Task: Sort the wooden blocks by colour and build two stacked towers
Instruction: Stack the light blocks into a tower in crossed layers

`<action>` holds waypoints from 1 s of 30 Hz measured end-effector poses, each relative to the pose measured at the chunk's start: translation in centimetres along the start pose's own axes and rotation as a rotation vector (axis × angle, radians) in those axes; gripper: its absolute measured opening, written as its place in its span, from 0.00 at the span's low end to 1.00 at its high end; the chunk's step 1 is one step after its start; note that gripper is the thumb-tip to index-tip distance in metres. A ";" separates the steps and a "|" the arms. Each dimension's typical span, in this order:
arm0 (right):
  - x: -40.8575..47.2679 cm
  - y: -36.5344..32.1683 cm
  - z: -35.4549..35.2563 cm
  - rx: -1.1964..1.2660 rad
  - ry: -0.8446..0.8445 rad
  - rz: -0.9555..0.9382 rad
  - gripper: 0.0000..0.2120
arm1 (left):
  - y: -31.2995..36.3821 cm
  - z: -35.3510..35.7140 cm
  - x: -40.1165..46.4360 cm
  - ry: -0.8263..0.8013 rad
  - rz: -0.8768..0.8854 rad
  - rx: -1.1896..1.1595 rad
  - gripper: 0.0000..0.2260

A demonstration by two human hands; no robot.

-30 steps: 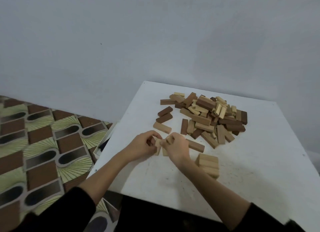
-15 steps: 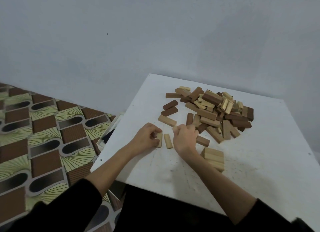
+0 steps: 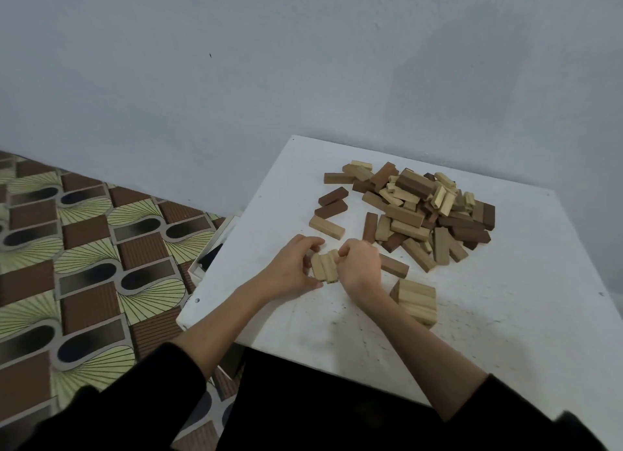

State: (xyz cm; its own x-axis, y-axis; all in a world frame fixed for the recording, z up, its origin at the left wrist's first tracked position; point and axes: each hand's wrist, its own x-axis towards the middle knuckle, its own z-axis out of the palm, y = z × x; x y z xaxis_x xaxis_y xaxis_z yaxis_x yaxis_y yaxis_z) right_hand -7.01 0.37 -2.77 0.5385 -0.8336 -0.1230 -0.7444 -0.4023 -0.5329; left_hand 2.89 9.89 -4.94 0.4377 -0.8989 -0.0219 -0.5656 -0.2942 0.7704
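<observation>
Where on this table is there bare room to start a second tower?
The widest bare patch on the table lies right of the small pale stack, below the loose pile. A narrower strip runs along the left edge, beside the left hand. The middle is crowded.

No readable text or labels — blocks seemingly unmarked, view soft.
</observation>
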 end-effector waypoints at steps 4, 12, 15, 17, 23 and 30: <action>-0.2 0.6 0.0 0.037 -0.018 -0.024 0.07 | -0.2 0.0 -0.1 0.018 0.018 -0.007 0.32; -1.3 1.3 -0.6 0.130 -0.158 -0.232 0.26 | -0.3 -0.1 -0.2 -0.013 0.028 -0.061 0.33; -1.4 1.4 -0.2 0.099 -0.175 -0.281 0.30 | -0.4 -0.1 -0.3 -0.003 0.048 -0.069 0.33; -1.4 1.4 0.0 0.101 -0.169 -0.299 0.31 | -0.4 -0.2 -0.3 -0.002 0.055 -0.075 0.33; -1.4 1.5 -0.1 0.113 -0.176 -0.330 0.32 | -0.5 -0.2 -0.2 -0.009 0.070 -0.062 0.34; -1.1 1.6 -0.1 0.089 -0.193 -0.330 0.37 | -0.8 -0.2 0.0 -0.013 0.075 -0.057 0.35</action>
State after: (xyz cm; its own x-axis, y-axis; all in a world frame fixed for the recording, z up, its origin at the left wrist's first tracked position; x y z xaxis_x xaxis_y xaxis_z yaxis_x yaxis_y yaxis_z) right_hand -8.84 0.62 -3.40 0.8140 -0.5749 -0.0832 -0.4860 -0.5956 -0.6396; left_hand 3.41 10.21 -5.42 0.3860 -0.9220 0.0291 -0.5559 -0.2073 0.8050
